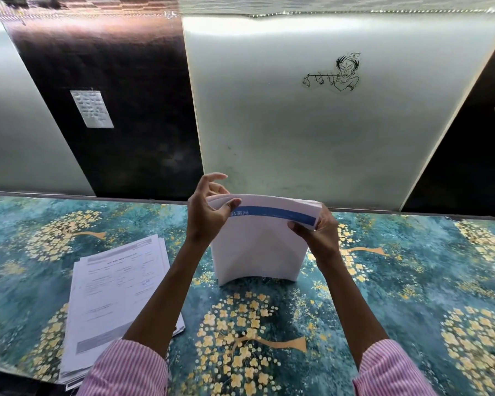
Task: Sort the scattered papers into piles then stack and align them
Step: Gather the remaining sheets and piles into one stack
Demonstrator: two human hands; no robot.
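Note:
A bundle of white sheets (257, 252) with a blue band along its top stands upright on its lower edge on the teal flowered table (397, 281), bowed towards me. My left hand (206, 212) pinches the bundle's top left corner, thumb in front, with the upper fingers lifted off. My right hand (317, 230) grips the top right corner. To the left, a flat pile of printed forms (112, 295) lies on the table, partly hidden by my left forearm, its edges slightly fanned.
Behind the table rises a wall of glossy white and dark panels (297, 124). A small paper note (92, 109) hangs on the dark panel, and a line-drawing sticker (333, 74) sits on the white one. The pile of forms overhangs the table's near edge.

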